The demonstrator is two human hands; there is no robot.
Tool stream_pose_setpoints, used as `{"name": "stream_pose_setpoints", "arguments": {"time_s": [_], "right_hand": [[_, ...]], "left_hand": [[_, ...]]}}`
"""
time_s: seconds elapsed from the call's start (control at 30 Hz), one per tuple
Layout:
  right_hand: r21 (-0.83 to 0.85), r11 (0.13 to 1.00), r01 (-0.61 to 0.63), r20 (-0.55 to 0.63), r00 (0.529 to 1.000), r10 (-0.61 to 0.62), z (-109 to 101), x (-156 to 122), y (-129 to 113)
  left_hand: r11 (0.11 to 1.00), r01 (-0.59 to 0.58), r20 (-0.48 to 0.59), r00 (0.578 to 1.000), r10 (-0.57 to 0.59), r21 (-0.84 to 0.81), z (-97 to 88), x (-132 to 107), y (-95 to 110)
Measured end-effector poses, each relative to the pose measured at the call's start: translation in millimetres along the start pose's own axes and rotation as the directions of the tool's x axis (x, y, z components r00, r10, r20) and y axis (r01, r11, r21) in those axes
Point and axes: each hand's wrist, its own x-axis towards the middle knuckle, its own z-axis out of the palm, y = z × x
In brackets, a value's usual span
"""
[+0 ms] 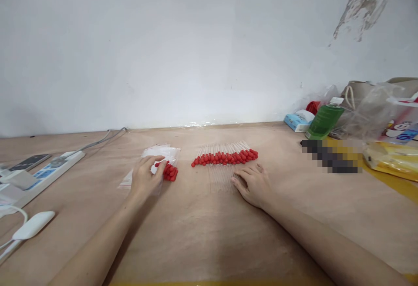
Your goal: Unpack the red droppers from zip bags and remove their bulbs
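Note:
A wide row of thin, pale sticks with red, rounded heads [225,159] lies in the middle of the table, some pointing away and others toward me. Left of it, several more red heads [170,173] form a small cluster on clear plastic bags [174,152]. My left hand [146,175] is over these bags, thumb and forefinger closed around a red-tipped stick [157,164] beside that cluster. At the right end of the row, my right hand [253,185] rests on the table with fingers apart, its fingertips next to the near sticks. Nothing shows in its grasp.
On the left are a power strip [48,173], a phone [30,163] and a white device with a cable [34,225]. A tissue pack [296,122], a green bottle [325,119] and plastic bags [369,107] stand at the right. A wall [196,51] bounds the table behind.

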Motion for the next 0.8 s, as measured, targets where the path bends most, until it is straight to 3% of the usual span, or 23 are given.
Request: {"name": "stream_pose_setpoints", "arguments": {"time_s": [0.07,0.17,0.27,0.37,0.53,0.8], "right_hand": [[0.001,1.0,0.003,0.006,1.0,-0.003,0.6,-0.1,0.6],[-0.004,1.0,0.001,0.028,1.0,-0.001,0.2,0.1,0.7],[-0.007,1.0,-0.004,0.048,0.999,0.004,-1.1,0.5,0.0],[-0.005,1.0,0.017,0.068,0.998,-0.017,-1.7,1.2,-0.9],[-0.009,0.999,0.052,0.072,0.996,-0.052,-0.9,2.2,-1.5],[-0.002,0.998,0.06,0.093,0.994,-0.06,-3.8,1.6,-4.2]], "left_hand": [[0.992,-0.126,0.071,0.99,0.126,-0.001,2.4,2.3,17.4],[0.962,-0.263,0.278,0.932,0.233,0.072,14.8,8.7,41.3],[0.935,-0.322,0.42,0.877,0.235,0.149,32.6,16.5,55.2],[0.937,-0.316,0.492,0.846,0.205,0.152,47.4,22.3,59.6],[0.946,-0.291,0.513,0.84,0.18,0.145,57.5,23.2,60.7],[0.98,-0.152,0.434,0.897,0.08,0.132,60.6,16.7,55.9]]}}
